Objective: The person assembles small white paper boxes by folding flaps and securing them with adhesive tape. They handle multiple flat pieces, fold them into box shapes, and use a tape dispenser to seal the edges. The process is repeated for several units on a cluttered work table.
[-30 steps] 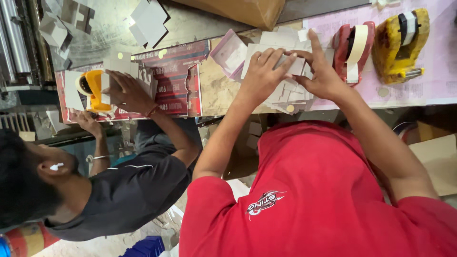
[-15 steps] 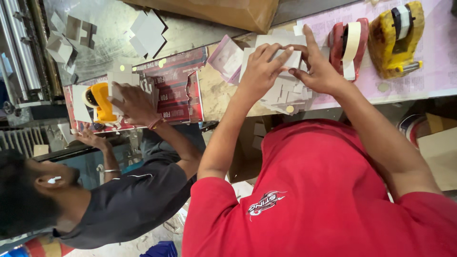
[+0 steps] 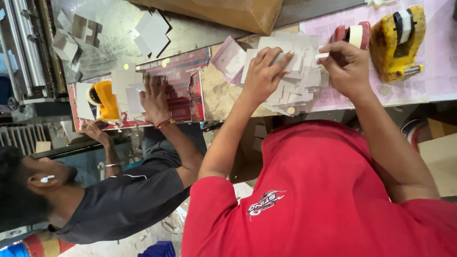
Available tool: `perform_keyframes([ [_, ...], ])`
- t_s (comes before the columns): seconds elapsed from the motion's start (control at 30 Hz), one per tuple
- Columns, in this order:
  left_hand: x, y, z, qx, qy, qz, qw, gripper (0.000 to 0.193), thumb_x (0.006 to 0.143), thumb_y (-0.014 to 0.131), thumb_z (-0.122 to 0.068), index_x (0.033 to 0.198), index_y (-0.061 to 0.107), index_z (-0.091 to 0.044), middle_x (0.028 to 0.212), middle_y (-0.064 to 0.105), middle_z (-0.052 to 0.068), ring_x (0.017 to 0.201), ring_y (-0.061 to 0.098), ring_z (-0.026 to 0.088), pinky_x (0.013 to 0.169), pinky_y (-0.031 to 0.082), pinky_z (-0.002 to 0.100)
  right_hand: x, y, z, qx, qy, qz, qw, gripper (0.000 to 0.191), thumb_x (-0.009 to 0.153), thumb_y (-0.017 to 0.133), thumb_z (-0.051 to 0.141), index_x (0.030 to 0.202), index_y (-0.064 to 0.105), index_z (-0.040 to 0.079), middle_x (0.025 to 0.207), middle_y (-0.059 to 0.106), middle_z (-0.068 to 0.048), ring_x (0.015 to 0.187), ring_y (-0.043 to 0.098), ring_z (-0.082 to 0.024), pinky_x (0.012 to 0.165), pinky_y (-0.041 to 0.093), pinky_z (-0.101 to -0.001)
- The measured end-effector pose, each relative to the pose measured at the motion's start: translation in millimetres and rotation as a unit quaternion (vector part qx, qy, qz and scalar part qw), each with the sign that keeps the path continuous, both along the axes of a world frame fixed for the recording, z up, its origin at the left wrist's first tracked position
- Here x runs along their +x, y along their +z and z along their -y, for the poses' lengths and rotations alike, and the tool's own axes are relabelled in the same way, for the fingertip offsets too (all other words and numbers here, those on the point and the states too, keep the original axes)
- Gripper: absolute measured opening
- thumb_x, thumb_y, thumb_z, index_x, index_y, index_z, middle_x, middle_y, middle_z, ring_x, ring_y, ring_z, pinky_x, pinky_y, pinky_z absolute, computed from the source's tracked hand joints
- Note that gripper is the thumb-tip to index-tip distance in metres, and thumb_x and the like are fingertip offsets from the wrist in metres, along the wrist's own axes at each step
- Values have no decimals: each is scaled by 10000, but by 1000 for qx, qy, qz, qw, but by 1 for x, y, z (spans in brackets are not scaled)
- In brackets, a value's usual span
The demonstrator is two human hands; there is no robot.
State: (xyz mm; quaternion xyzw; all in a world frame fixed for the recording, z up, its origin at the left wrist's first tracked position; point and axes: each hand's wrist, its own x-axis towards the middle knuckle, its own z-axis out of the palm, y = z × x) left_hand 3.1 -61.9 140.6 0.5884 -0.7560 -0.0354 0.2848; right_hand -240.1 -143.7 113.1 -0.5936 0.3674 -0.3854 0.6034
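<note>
One head-worn camera looks steeply down from above and behind the red-shirted torso, which fills the lower right of the frame. The worktable (image 3: 428, 90) runs along the top edge, close enough to show paper pieces clearly. A second person occupies the lower left. There is no second view to compare.

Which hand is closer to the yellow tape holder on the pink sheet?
Right. The right hand sits just beside the yellow tape holder, not touching it. The left hand is farther off, resting on the pile of paper pieces.
</note>
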Motion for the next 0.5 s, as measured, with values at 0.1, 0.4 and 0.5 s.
perform_keyframes([
  [0.1,1,0,1,7,-1,-2,1000,482,948,737,-317,1414,628,-256,1324,581,25,1265,516,271,989,466,425,-3,-1,1,-90,22,18,996,68,1077,722,-10,1146,723,-11,1147,644,-86,972,621,-95,803,504,-213],
  [0.4,1,0,1,11,3,1,1000,485,948,734,-321,1415,625,-248,1317,579,22,1269,524,265,986,462,426,-3,10,5,-130,48,-39,990,75,1041,790,42,1076,741,-3,1033,713,-33,787,553,-47,720,452,-197],
  [0.5,2,-2,1,5,1,0,1000,485,950,734,-323,1416,623,-245,1314,578,24,1269,522,267,989,463,428,-3,8,4,-54,76,-18,996,171,1044,761,65,1205,728,16,981,680,-6,823,566,-17,729,467,-177],
])
